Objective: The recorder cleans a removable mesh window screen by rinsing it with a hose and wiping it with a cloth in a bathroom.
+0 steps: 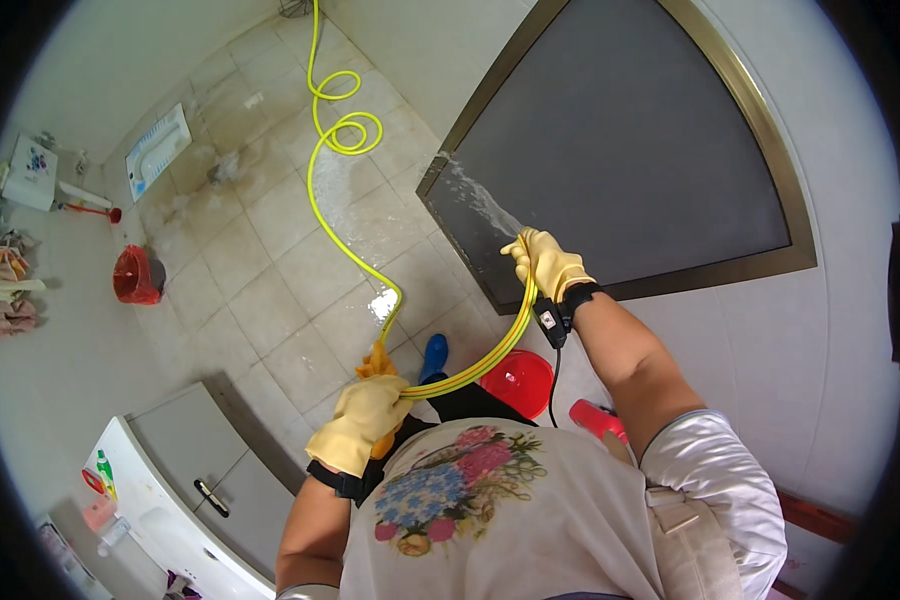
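Left grip [358,425] and right grip [547,266] are closed around the yellow hose [473,373], probably pliable, slick. Hold behind its one-o'clock end.

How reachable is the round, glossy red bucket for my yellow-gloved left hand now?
Probably not immediately: your left hand grips the bright yellow striped hose, whose loop arcs between it and the red bucket.

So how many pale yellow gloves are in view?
2: one glove on the left hand, one on the right hand, both holding the yellow hose. Others may be hidden.
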Demonstrator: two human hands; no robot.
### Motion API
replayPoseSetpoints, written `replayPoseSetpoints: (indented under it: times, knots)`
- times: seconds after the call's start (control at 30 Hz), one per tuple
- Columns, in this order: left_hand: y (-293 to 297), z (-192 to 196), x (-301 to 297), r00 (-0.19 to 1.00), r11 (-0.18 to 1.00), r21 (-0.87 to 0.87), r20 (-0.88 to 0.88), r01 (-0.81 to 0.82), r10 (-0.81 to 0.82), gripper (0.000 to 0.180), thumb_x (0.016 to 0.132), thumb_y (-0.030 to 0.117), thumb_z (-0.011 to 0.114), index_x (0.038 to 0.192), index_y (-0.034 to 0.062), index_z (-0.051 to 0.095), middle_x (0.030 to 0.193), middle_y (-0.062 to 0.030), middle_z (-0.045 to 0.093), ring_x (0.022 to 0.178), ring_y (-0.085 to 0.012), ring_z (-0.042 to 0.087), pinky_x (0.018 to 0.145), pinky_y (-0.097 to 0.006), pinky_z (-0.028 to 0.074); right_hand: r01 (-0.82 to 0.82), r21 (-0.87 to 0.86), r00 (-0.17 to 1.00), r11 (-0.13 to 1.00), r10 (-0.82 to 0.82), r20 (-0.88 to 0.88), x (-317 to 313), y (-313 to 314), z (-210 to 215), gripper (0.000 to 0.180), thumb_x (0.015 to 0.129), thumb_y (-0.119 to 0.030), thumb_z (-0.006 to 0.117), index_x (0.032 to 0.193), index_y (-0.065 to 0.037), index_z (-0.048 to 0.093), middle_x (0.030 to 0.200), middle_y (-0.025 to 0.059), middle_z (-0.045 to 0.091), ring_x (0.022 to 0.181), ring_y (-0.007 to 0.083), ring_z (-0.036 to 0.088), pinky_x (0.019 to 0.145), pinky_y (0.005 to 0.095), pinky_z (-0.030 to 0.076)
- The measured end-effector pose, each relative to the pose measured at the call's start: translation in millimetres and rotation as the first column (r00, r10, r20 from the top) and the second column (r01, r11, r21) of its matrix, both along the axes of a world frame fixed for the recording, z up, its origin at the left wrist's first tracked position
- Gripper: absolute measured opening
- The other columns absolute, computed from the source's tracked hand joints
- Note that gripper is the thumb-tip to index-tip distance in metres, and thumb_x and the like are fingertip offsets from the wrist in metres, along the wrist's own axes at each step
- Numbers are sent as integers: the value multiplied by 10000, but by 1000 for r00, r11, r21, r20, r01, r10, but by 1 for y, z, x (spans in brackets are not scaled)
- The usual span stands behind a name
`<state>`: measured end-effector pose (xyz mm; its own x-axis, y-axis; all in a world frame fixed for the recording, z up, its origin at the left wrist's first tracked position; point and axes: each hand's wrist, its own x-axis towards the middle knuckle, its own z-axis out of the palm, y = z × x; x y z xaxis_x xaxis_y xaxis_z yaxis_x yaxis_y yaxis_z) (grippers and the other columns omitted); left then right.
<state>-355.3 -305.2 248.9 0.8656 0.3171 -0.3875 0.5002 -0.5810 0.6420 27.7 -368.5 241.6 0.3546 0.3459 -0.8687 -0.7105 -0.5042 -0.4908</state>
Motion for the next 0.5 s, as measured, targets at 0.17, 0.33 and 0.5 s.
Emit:
replayPoseSetpoints:
  times: [0.17,0.33,0.5]
  knots:
    - [1,-4,-1,1000,1000,4,4,23,-23,223,882,295,638,982,113,720,971,-110,728,920,-336,690,806,-446,541,-46,-41,999,998,46,5,-1,-11,0,408,1076,-281,326,932,-14,599,622,-51,425,423,68,328,404,217,347]
    - [1,-2,-7,1000,1000,-19,3,25,-25,233,921,305,627,1028,116,712,959,-115,722,924,-345,684,796,-447,543,82,-18,988,996,-79,133,-12,-27,18,429,1087,-300,333,939,-8,611,651,-37,444,466,80,370,445,228,395]
    - [2,2,-3,999,999,-14,13,38,-37,226,913,317,614,979,133,729,941,-101,731,913,-331,692,779,-461,541,256,46,939,966,-260,224,-22,-68,28,469,1092,-340,327,994,3,633,656,-27,469,506,93,412,489,236,425]
